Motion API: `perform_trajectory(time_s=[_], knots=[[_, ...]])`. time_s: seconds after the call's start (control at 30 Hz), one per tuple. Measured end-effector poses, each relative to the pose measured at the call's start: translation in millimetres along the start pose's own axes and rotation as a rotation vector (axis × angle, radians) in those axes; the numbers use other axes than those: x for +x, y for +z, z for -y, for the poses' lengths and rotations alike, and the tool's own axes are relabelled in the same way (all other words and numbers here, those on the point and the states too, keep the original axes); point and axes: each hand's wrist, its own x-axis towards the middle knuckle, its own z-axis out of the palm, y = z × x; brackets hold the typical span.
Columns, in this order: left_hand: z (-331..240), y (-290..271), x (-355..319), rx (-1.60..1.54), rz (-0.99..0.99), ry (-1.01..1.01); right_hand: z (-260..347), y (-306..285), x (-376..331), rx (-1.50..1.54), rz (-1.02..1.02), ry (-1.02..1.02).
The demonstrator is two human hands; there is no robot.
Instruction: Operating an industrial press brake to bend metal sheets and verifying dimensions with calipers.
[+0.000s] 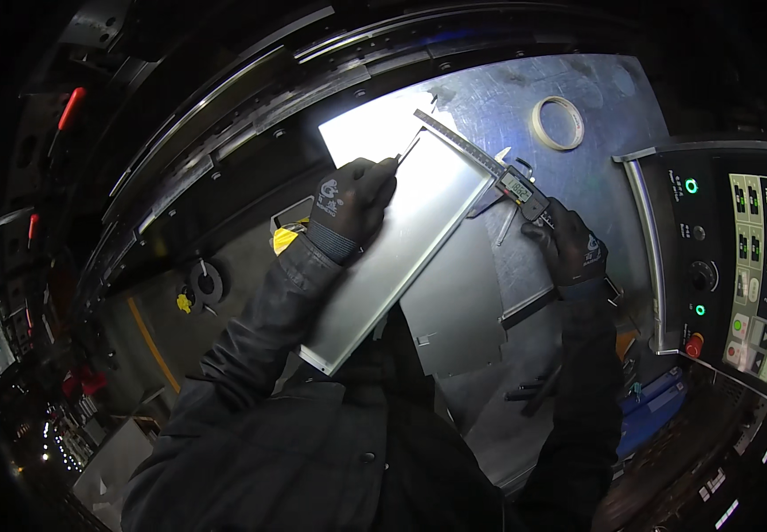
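Note:
A long sheet-metal panel (410,239) with folded edges lies slantwise in front of me, its near end close to my body. My gloved left hand (352,204) is closed on the panel's left edge, towards its far end. In my gloved right hand (569,244) is a digital caliper (465,147), gripped by its display end. The caliper's beam reaches across the panel's far end, one side to the other. Its jaws lie by the panel's edges; whether both touch I cannot tell.
A tape roll (538,127) lies on the metal table (498,80). A flat grey sheet (459,310) rests right of the panel. On the right stands a control panel (720,266) with a red button (693,346). Dark machine rails (250,146) run along the far left.

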Motion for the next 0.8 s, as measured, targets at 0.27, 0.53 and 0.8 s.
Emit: perform_trajectory(time_s=[0.27, 0.53, 0.8], knots=[[-6.6, -12.5, -41.1, -0.339, 0.162, -0.476, 1.5, 6.8, 4.1, -0.032, -0.129, -0.035], [-10.2, -28.5, -53.8, -0.519, 0.070, -0.353, 20.4, -12.5, -10.0, -0.092, -0.176, -0.024], [-27.9, -55.5, -43.7, -0.641, 0.082, -0.326, 60.9, -69.8, -32.0, -0.120, -0.294, -0.078]])
